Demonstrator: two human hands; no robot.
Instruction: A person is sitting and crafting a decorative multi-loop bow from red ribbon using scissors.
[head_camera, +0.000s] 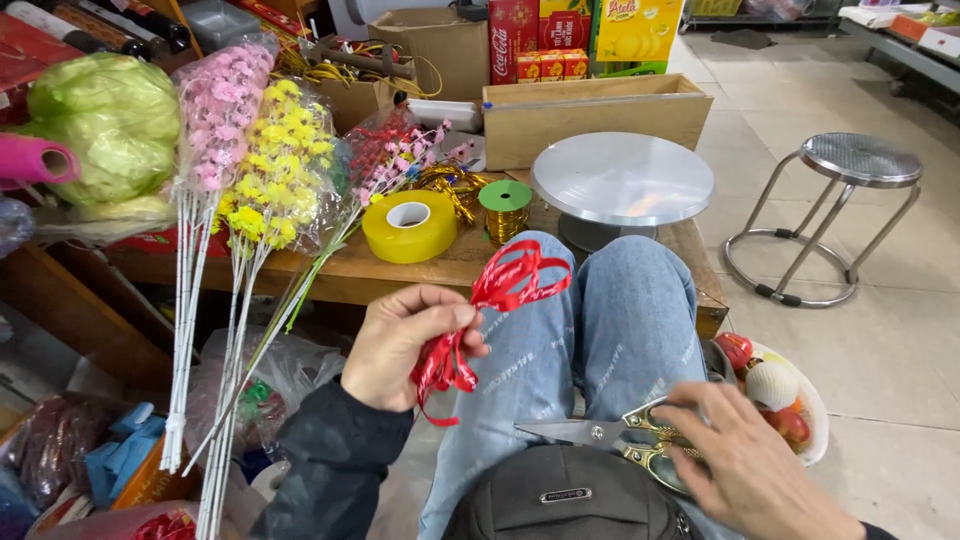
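My left hand (405, 340) pinches a looped red ribbon (490, 315) above my jeans-clad knees; loops stick up to the right and loose ends hang below the fingers. On my right thigh my right hand (745, 465) rests with its fingers on the gold handles of a pair of scissors (600, 435), whose blades point left. Whether the hand grips them or only touches them is unclear. A dark bag (565, 495) sits on my lap below the scissors.
A low wooden table (450, 268) ahead holds a yellow tape roll (408, 226), a gold ribbon spool with a green top (505, 208) and a metal turntable (622, 180). Wrapped artificial flowers (265, 160) lean at left. A metal stool (850, 200) and a fruit basket (785, 395) stand at right.
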